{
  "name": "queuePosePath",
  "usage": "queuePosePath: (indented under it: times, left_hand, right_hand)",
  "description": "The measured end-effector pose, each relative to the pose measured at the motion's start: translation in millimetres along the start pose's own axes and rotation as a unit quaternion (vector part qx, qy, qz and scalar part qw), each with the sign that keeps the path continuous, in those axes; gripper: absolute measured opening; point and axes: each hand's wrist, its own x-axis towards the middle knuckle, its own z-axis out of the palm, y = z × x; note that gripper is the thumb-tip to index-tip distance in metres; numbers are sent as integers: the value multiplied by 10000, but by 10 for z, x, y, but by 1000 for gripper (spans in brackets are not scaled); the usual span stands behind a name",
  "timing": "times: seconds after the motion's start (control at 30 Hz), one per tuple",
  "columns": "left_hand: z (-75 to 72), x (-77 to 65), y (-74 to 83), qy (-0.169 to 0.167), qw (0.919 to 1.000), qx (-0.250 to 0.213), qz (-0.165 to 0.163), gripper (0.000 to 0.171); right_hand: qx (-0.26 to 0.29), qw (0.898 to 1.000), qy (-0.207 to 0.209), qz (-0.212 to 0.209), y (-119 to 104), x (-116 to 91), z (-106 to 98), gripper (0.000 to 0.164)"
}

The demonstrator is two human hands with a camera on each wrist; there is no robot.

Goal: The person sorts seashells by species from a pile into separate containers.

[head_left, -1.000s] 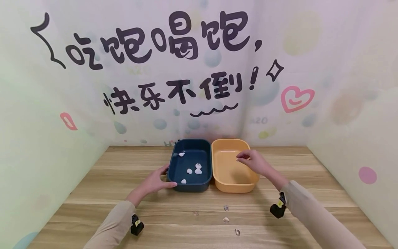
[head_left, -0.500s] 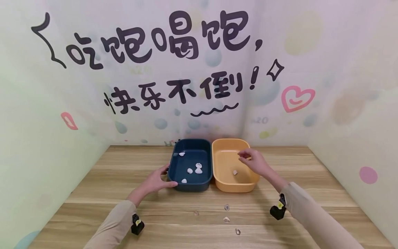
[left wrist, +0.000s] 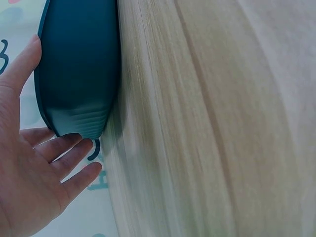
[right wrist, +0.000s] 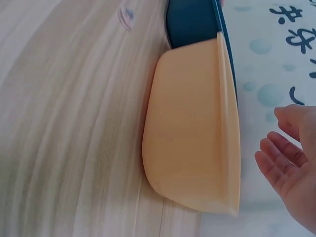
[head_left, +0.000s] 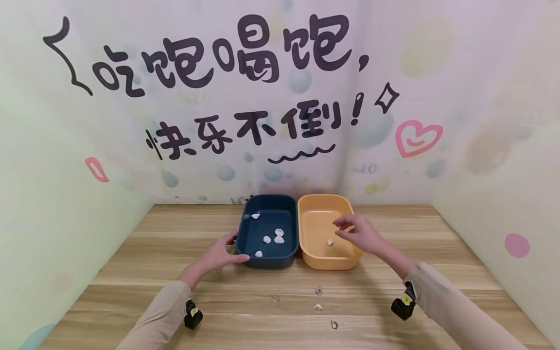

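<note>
In the head view, my left hand (head_left: 218,255) rests against the left side of a dark blue plastic bin (head_left: 271,264). Its thumb touches the near rim, and the fingers are spread along the side, as the left wrist view also shows. Several white seashells (head_left: 279,239) lie in that bin. My right hand (head_left: 360,233) hovers over the right side of a yellow plastic bin (head_left: 331,263), fingers loosely bent and nothing between them. One small pale seashell (head_left: 330,242) lies on the yellow bin's floor, below the fingertips.
Several small shells, one of them a pale seashell (head_left: 318,307), lie scattered on the wooden table (head_left: 210,311) in front of the bins. The bins stand side by side near the back edge, close to a printed curtain (head_left: 262,180).
A seashell has dropped from my right hand into the yellow bin. The right hand's fingers have parted and it has drawn back slightly toward me. The left hand stays put.
</note>
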Motion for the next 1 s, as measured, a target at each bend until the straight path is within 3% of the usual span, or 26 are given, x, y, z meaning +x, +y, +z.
queuePosePath:
  times: [0.37, 0.7, 1.0]
  left_hand:
    - [8, 31, -40, 39, 9999, 45, 149, 91]
    - [13, 36, -47, 24, 9999, 94, 126, 91]
    - [17, 33, -43, 40, 9999, 92, 110, 90]
  right_hand:
    - [139, 9992, -338, -176, -207, -165, 44, 20]
    - [236, 9966, -740, -279, -268, -337, 184, 18]
    - [636, 9902, -1179, -400, -368, -461, 360, 18]
